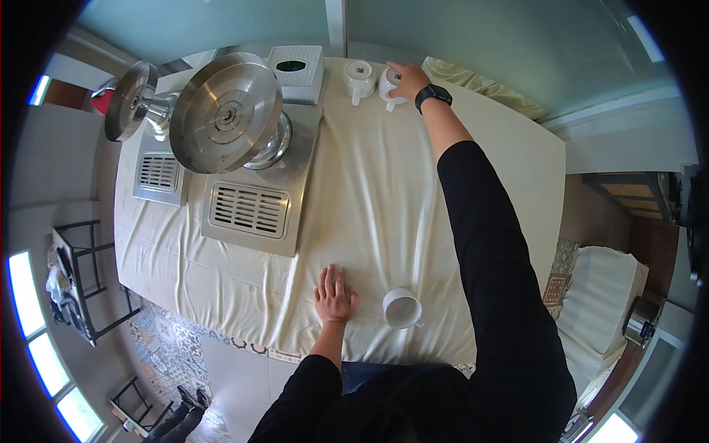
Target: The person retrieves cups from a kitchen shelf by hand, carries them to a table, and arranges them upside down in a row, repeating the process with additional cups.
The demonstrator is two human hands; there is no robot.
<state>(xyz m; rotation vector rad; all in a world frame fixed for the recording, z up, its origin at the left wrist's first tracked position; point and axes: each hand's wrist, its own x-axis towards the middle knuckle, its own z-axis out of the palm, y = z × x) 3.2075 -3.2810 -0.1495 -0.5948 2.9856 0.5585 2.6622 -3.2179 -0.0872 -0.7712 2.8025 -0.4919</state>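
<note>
My right hand, with a dark watch on the wrist, reaches to the far edge of the table and has its fingers around an upside-down white cup. Just left of it stands another upside-down white cup. My left hand lies flat on the cream tablecloth near the front edge, fingers apart and holding nothing. To its right, a third white cup stands upright with its opening showing.
Metal dispensers with round tops and slotted drip trays occupy the left side. A white tissue box is behind them. A person's legs show at the lower left.
</note>
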